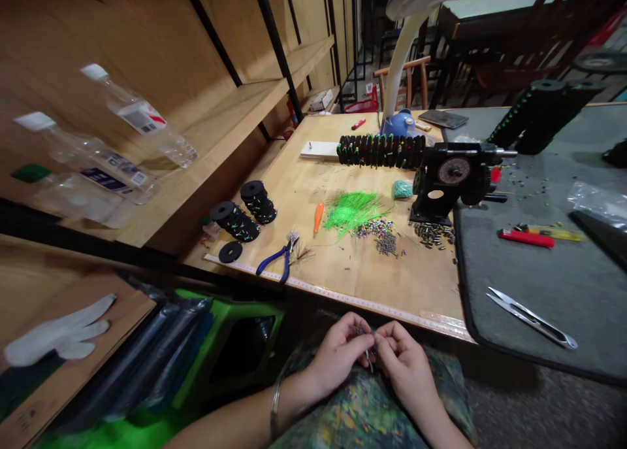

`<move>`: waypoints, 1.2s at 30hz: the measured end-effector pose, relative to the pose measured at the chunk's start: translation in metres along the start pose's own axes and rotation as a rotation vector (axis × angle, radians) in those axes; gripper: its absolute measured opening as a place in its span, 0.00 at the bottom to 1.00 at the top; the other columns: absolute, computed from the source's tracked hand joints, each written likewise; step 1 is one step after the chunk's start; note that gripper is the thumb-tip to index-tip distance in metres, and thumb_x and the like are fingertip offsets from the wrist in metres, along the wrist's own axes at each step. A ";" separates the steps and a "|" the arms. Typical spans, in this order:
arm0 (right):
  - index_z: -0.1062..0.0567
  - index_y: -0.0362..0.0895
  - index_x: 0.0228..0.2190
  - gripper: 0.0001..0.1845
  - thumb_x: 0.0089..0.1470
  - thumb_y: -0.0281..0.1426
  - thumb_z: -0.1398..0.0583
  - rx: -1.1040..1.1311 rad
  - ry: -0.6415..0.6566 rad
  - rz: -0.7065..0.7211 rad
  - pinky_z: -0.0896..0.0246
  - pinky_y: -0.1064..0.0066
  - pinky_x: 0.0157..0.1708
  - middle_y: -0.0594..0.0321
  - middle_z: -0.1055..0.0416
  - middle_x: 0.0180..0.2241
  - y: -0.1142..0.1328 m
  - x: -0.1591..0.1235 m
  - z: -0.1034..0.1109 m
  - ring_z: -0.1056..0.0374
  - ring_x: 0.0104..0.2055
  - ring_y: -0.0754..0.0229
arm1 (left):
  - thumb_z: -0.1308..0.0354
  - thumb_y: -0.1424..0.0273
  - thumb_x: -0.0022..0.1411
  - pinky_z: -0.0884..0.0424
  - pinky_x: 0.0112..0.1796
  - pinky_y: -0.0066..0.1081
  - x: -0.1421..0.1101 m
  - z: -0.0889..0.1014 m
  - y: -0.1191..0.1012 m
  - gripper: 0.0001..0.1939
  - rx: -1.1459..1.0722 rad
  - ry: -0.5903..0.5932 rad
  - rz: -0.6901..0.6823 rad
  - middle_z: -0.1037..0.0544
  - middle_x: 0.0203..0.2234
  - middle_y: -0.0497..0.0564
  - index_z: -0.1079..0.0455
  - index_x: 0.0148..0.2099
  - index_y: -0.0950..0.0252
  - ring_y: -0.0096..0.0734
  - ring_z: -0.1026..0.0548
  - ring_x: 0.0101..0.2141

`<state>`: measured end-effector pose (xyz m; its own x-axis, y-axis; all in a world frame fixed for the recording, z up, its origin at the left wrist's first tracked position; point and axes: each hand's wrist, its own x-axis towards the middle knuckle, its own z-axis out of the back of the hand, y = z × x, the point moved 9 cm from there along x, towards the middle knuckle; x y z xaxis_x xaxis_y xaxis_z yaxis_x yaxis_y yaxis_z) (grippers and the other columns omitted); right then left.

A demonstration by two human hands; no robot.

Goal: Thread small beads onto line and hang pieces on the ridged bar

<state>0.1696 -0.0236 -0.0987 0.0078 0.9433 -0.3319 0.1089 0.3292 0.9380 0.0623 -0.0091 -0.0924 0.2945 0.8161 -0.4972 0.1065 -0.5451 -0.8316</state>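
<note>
You hold both hands over your lap (pixel 337 416), just short of the table (pixel 392 279). Your left hand (pixel 343 348) is closed on a small thing (pixel 368 359), too tiny to name; your right hand (pixel 404 364) meets it, but I cannot tell if it pinches too. Green plastic (pixel 223 315) sits near your left arm. A ruler strip (pixel 343 297) runs along the table's near edge, with the pliers (pixel 286 256) lying partly over it on the left. To your right, the snips (pixel 533 319) rest near the front edge of a grey mat (pixel 490 263). A band of plain wood runs between the strip and the beads (pixel 385 243). Past the beads lie green threads (pixel 353 208), then the black machine (pixel 443 178) stands up. A shelf (pixel 230 119) walls in the left side. Farther off are the lamp (pixel 398 63) and wooden chairs (pixel 514 80)
</note>
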 end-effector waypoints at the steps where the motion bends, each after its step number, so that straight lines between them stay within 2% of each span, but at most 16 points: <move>1: 0.33 0.44 0.23 0.24 0.47 0.53 0.39 0.007 -0.004 -0.007 0.52 0.77 0.15 0.70 0.35 0.14 0.000 0.000 0.000 0.46 0.15 0.68 | 0.38 0.63 0.51 0.37 0.23 0.24 0.000 -0.001 -0.003 0.13 0.037 0.005 -0.010 0.31 0.19 0.43 0.36 0.30 0.65 0.22 0.33 0.20; 7: 0.32 0.44 0.24 0.25 0.44 0.54 0.37 0.063 -0.006 -0.064 0.58 0.77 0.15 0.71 0.37 0.14 -0.001 0.001 0.001 0.51 0.14 0.69 | 0.41 0.59 0.56 0.37 0.24 0.25 -0.002 -0.001 -0.007 0.15 0.128 0.012 -0.059 0.30 0.19 0.45 0.37 0.30 0.65 0.23 0.34 0.20; 14: 0.30 0.43 0.23 0.26 0.44 0.55 0.37 0.030 -0.102 -0.029 0.59 0.75 0.17 0.74 0.44 0.14 0.008 -0.002 0.013 0.52 0.16 0.69 | 0.45 0.63 0.62 0.37 0.25 0.26 -0.005 0.008 -0.015 0.10 0.277 -0.066 -0.174 0.30 0.20 0.46 0.37 0.33 0.65 0.25 0.34 0.21; 23: 0.34 0.44 0.21 0.28 0.45 0.57 0.39 0.019 0.025 -0.082 0.63 0.75 0.16 0.76 0.47 0.11 0.002 -0.008 -0.003 0.55 0.14 0.70 | 0.47 0.66 0.63 0.35 0.27 0.26 -0.007 0.010 -0.020 0.08 0.360 -0.084 -0.263 0.31 0.22 0.46 0.36 0.34 0.65 0.27 0.31 0.24; 36: 0.34 0.44 0.21 0.28 0.45 0.57 0.39 0.016 0.038 -0.086 0.63 0.76 0.16 0.77 0.48 0.11 -0.004 -0.006 -0.006 0.56 0.14 0.70 | 0.47 0.68 0.63 0.37 0.23 0.23 -0.008 0.010 -0.019 0.06 0.409 -0.104 -0.296 0.32 0.22 0.45 0.35 0.34 0.65 0.23 0.34 0.21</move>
<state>0.1635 -0.0305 -0.0997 -0.0401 0.9124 -0.4072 0.1238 0.4090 0.9041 0.0482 -0.0034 -0.0751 0.2093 0.9503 -0.2305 -0.2149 -0.1852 -0.9589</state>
